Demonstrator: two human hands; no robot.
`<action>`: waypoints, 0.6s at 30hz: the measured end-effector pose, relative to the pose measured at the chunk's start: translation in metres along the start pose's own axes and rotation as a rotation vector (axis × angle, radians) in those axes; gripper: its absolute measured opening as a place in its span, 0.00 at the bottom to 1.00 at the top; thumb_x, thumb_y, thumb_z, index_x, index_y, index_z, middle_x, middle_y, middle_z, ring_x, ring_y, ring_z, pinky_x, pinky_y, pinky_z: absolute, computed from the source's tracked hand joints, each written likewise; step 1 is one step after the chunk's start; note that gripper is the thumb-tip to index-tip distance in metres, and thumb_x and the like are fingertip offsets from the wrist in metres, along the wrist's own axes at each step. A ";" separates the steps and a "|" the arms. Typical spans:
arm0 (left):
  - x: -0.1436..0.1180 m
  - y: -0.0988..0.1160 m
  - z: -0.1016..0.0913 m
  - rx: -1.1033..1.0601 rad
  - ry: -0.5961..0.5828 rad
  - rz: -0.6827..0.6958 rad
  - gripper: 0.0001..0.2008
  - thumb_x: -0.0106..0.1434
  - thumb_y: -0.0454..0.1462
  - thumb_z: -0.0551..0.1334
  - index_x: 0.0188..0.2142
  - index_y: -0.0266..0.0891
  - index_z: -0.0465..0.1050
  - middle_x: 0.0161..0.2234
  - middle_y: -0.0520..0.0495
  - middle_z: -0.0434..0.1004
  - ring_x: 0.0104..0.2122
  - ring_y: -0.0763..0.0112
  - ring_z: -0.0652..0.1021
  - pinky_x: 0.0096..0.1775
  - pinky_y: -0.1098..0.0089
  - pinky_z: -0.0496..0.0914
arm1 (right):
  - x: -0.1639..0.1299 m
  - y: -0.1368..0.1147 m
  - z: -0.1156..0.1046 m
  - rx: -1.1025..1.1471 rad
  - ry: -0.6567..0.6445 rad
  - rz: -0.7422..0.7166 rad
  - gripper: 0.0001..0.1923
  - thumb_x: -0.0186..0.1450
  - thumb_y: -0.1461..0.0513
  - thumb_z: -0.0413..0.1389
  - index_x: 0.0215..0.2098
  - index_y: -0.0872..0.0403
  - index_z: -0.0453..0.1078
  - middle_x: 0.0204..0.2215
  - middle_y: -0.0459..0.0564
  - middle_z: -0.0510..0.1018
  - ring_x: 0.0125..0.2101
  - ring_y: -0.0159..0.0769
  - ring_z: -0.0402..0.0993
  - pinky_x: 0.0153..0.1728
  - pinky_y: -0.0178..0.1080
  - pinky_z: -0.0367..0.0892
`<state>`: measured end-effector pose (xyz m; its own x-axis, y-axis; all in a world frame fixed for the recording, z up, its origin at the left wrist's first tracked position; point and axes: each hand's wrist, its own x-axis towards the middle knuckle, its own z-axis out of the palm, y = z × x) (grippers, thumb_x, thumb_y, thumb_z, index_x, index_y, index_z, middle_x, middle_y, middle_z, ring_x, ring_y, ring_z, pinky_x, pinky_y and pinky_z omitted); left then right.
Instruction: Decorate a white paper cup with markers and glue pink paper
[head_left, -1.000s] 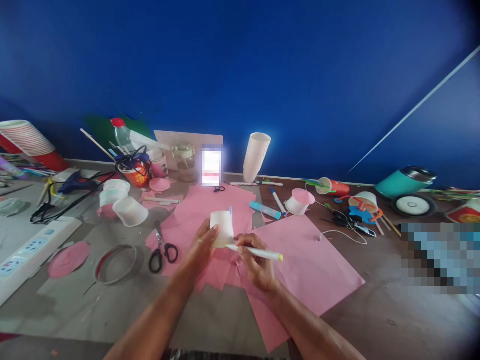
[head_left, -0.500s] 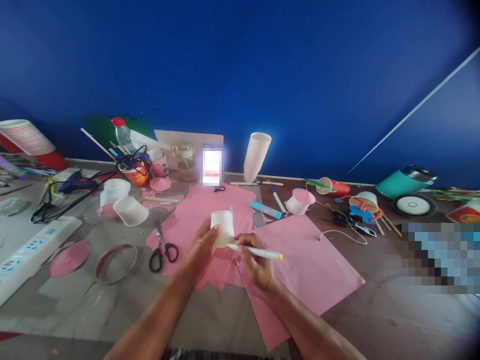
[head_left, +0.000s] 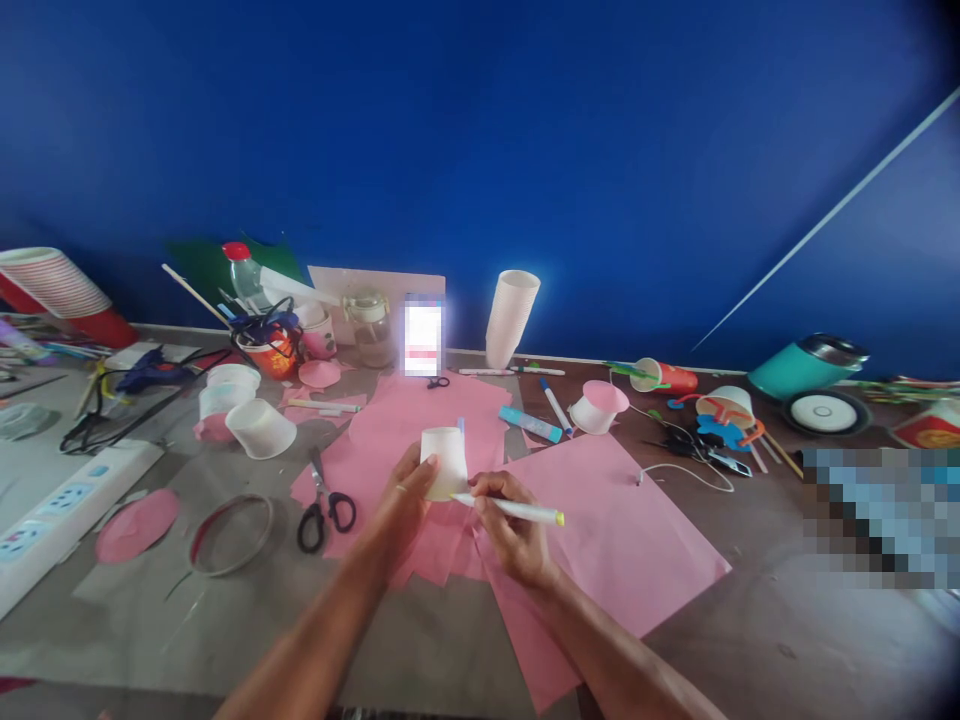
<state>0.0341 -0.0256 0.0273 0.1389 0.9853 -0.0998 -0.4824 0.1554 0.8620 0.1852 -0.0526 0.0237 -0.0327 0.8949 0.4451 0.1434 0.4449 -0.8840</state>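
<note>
Just below centre on my monitor, the left hand (head_left: pixel 407 490) grips a white cup (head_left: pixel 445 466); right of it, the right hand (head_left: pixel 516 535) pinches a marker (head_left: pixel 529 511), tip apparently touching the cup.

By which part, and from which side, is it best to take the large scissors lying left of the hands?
Best gripped, I think, by the black handle loops, from the near side: the loops face the person and stand apart, while the blades point away. The left hand is nearer but holds the white cup.
</note>
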 end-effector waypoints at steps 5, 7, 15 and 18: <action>-0.002 0.002 0.004 -0.017 0.025 -0.001 0.11 0.56 0.43 0.68 0.32 0.39 0.71 0.26 0.54 0.69 0.26 0.74 0.70 0.30 0.72 0.63 | 0.000 0.001 0.000 -0.001 0.000 -0.002 0.07 0.65 0.60 0.51 0.30 0.52 0.68 0.23 0.45 0.73 0.22 0.33 0.67 0.24 0.35 0.63; -0.002 0.003 0.005 -0.018 0.019 0.001 0.12 0.57 0.44 0.68 0.32 0.39 0.71 0.26 0.54 0.69 0.26 0.74 0.70 0.30 0.72 0.63 | 0.000 0.001 0.000 -0.002 -0.006 0.004 0.07 0.65 0.61 0.51 0.30 0.52 0.68 0.23 0.45 0.73 0.22 0.33 0.67 0.23 0.35 0.63; 0.000 -0.002 -0.002 0.003 0.006 -0.009 0.12 0.58 0.44 0.67 0.33 0.39 0.72 0.26 0.53 0.70 0.27 0.73 0.71 0.31 0.72 0.64 | 0.000 -0.001 -0.001 0.020 -0.019 0.040 0.07 0.64 0.61 0.51 0.29 0.52 0.68 0.22 0.44 0.72 0.21 0.32 0.65 0.24 0.35 0.62; 0.002 -0.004 -0.005 0.008 0.002 -0.010 0.12 0.58 0.45 0.67 0.33 0.39 0.72 0.27 0.53 0.70 0.28 0.73 0.70 0.31 0.72 0.64 | 0.000 -0.002 -0.001 0.027 -0.020 0.044 0.07 0.64 0.60 0.51 0.30 0.52 0.68 0.23 0.45 0.72 0.22 0.32 0.66 0.25 0.35 0.62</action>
<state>0.0320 -0.0243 0.0218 0.1420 0.9837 -0.1099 -0.4736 0.1651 0.8651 0.1860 -0.0533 0.0257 -0.0472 0.9139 0.4032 0.1184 0.4059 -0.9062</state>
